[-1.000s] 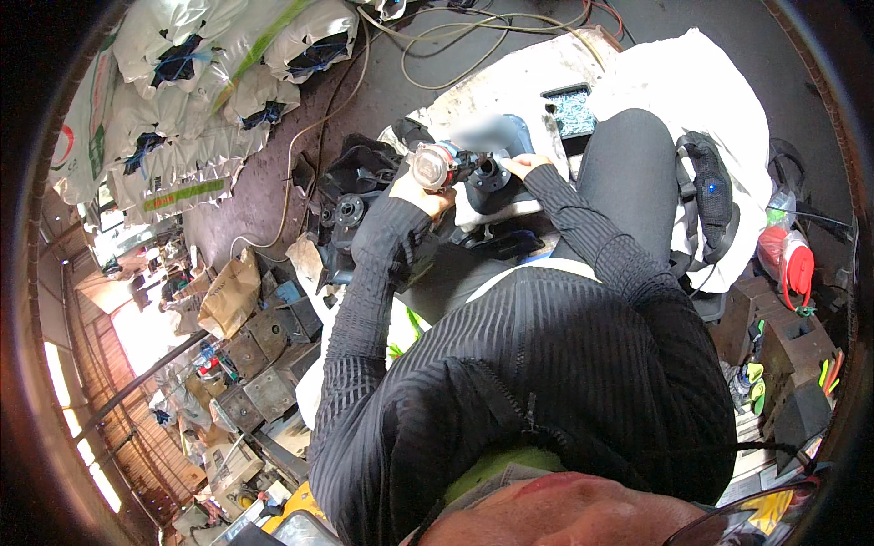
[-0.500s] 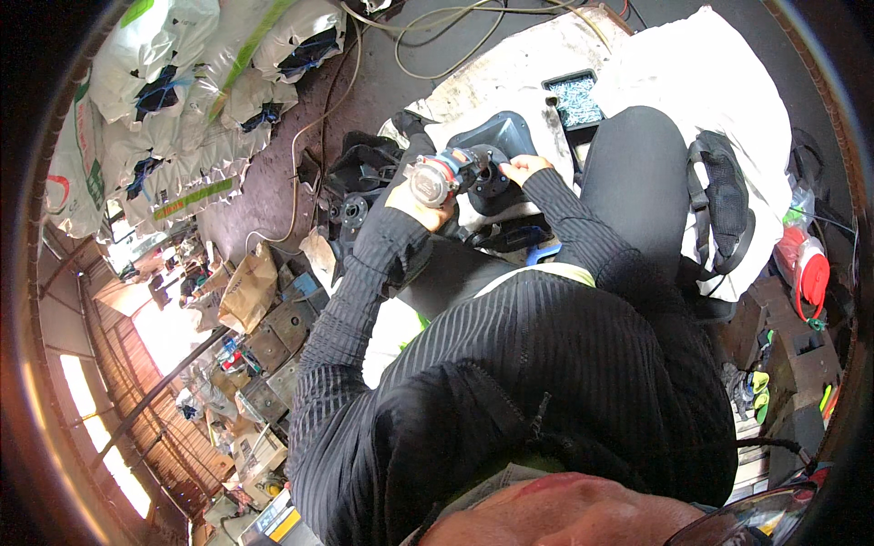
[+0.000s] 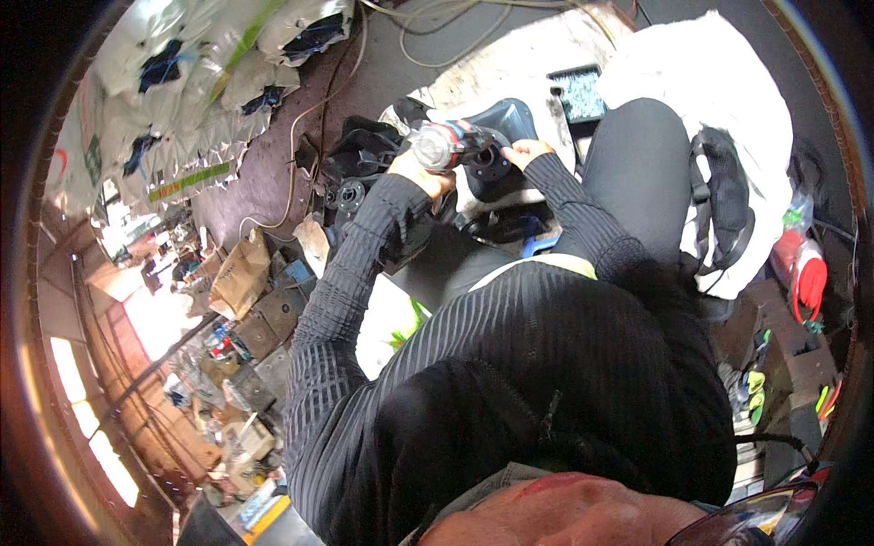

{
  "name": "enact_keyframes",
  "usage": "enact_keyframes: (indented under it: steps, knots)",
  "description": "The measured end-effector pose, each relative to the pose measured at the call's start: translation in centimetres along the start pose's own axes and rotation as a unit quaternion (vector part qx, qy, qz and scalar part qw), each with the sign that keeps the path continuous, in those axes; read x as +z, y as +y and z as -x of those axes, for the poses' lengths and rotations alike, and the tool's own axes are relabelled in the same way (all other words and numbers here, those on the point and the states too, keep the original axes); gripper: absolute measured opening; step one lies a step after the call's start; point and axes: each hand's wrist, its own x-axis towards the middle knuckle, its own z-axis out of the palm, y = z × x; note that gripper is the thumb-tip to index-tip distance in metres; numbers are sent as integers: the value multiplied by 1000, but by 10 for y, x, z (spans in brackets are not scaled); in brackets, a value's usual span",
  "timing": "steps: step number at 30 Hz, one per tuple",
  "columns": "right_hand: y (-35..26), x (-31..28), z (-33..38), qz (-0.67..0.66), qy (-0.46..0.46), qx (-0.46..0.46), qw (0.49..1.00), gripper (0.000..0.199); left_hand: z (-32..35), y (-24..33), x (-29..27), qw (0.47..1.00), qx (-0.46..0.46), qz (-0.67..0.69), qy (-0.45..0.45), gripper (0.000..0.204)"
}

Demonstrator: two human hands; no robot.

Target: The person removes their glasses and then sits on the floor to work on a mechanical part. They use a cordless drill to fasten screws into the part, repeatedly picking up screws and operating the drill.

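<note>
Two hands, work unfinished by my reading: left hand point(image 3: 421, 175) wrapped around a power tool point(image 3: 436, 148) facing the black flanged part point(image 3: 488, 171) between them; right hand point(image 3: 528, 152), fingers bunched at its rim, hold unclear. Steps completed, I cannot tell.

Strong light glares at left, washing out the white cloth point(image 3: 733, 105); dark fisheye edges bend.

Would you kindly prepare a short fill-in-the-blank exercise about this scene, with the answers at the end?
1. The right hand is at the black flanged plastic part, and the silver-and-red handheld power tool is in the ____ hand.
2. The black rectangular tray of small pale-blue pieces lies to the part's ____.
3. The round plastic item near the picture's right edge is coloured ____.

Missing words: left; right; red.
</note>
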Motion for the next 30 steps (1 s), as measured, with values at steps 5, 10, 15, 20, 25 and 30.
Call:
enact_keyframes:
  steps: [5,10,15,20,25,30]
  knots:
    - [4,5,-11,15,27,-52,998,43,66,25,4,990,-85,-77,85,43]
    - [40,-11,-40,-28,4,-100,995,40,164,4,56,996,-68,7,57,66]
    - [-9,-15,17,-177,-25,-5,984,24,224,-60,146,981,-100,158,-41,76]
    - [-102,-21,68,-287,-148,-157,933,14,214,-96,114,885,49,405,226,70]
    - [-182,60,94,-208,-206,-191,937,24,179,-101,58,735,48,608,296,65]
    - [-192,81,120,-205,-254,-32,945,42,196,-135,11,473,-10,671,571,44]
